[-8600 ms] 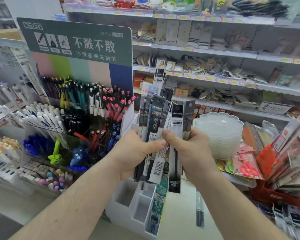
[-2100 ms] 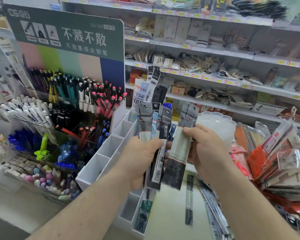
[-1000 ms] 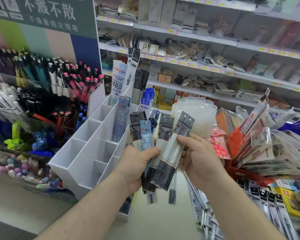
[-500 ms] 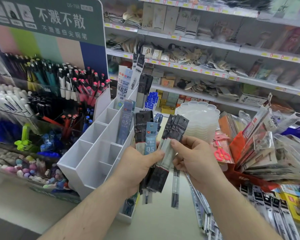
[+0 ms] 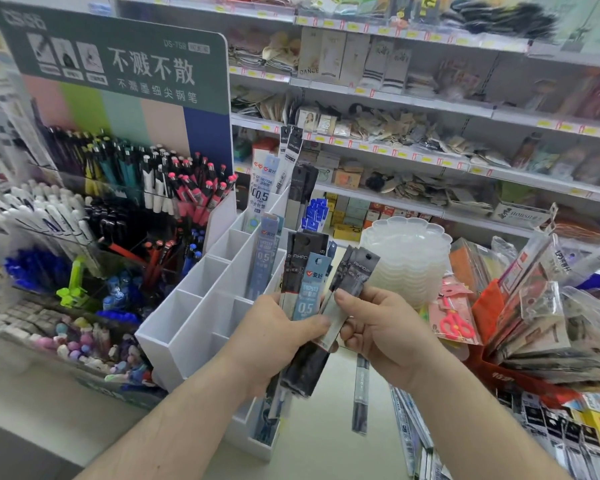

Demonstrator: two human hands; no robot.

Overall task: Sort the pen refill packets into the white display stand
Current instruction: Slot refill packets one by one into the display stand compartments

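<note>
head view: both hands grip fanned refill packets, hiding part of the white stand.

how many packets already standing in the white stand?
About 5: a 0.5 packet and two dark ones in the back cells, a blue one mid-row, one in front. More may be hidden.
</note>
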